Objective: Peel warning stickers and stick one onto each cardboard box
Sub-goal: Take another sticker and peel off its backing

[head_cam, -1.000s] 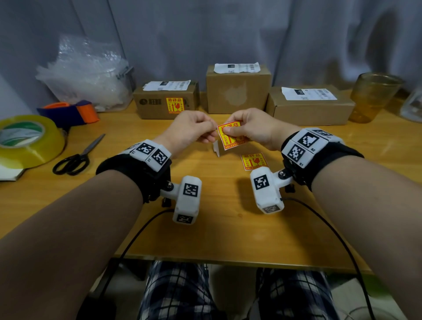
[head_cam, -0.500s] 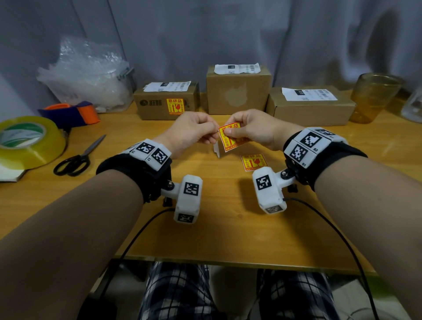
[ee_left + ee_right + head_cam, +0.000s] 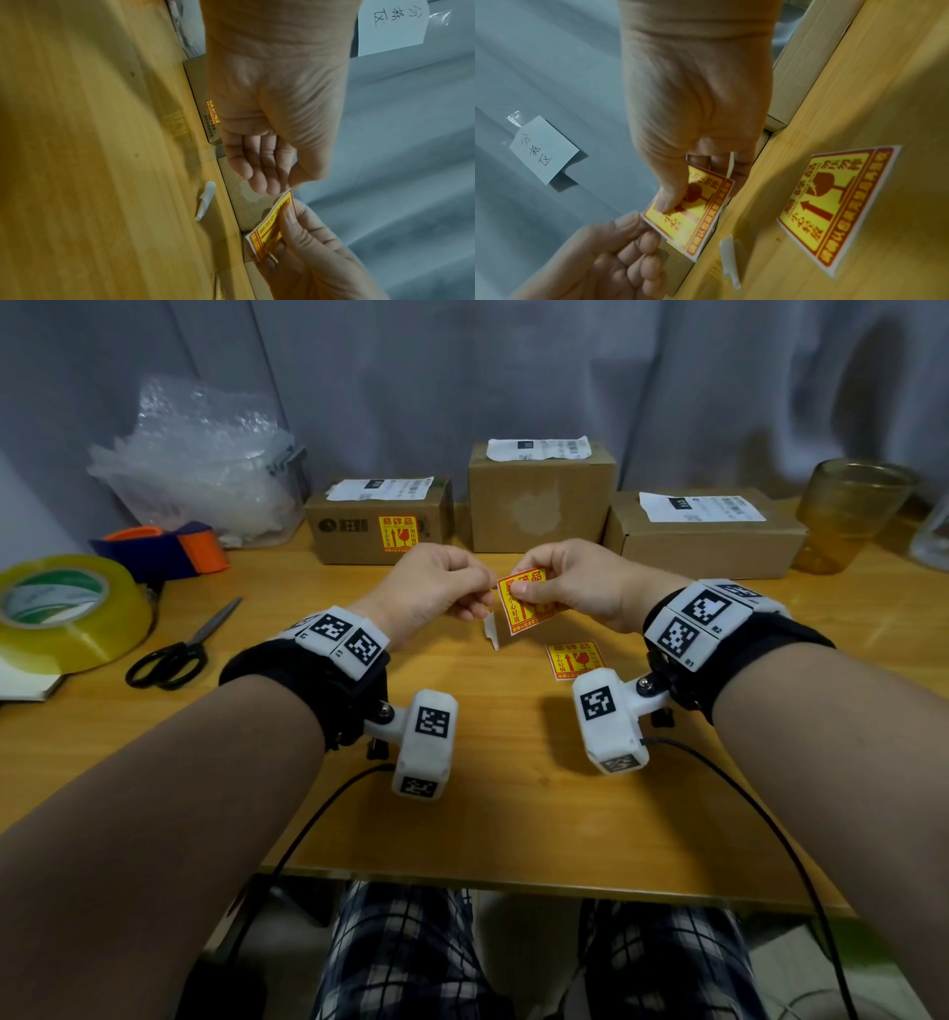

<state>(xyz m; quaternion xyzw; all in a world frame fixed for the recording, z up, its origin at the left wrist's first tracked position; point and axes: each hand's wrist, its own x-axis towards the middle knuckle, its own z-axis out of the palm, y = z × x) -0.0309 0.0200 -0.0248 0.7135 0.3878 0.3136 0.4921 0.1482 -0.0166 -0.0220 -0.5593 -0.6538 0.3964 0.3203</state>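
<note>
A yellow and red warning sticker (image 3: 526, 606) is held above the wooden table (image 3: 513, 803), in front of the middle cardboard box (image 3: 542, 505). My right hand (image 3: 521, 590) pinches it, thumb on its printed face (image 3: 677, 194). My left hand (image 3: 480, 603) pinches its left edge with thumb and forefinger (image 3: 280, 188). A second sticker (image 3: 577, 660) lies flat on the table under my right wrist. Between my hands lies a curled white backing strip (image 3: 491, 631). The left box (image 3: 349, 526) has a sticker (image 3: 398, 534) on its front. The right box (image 3: 703, 541) shows none.
At the left are a big yellow tape roll (image 3: 61, 613), black scissors (image 3: 179, 649), an orange and blue tape dispenser (image 3: 164, 552) and a bin of bubble wrap (image 3: 205, 464). An amber glass (image 3: 847, 510) stands at the back right. Wrist-camera cables hang over the table's front edge.
Hardly anything: both hands stay on the sticker at the same spot in front of the middle box, shifted only slightly.
</note>
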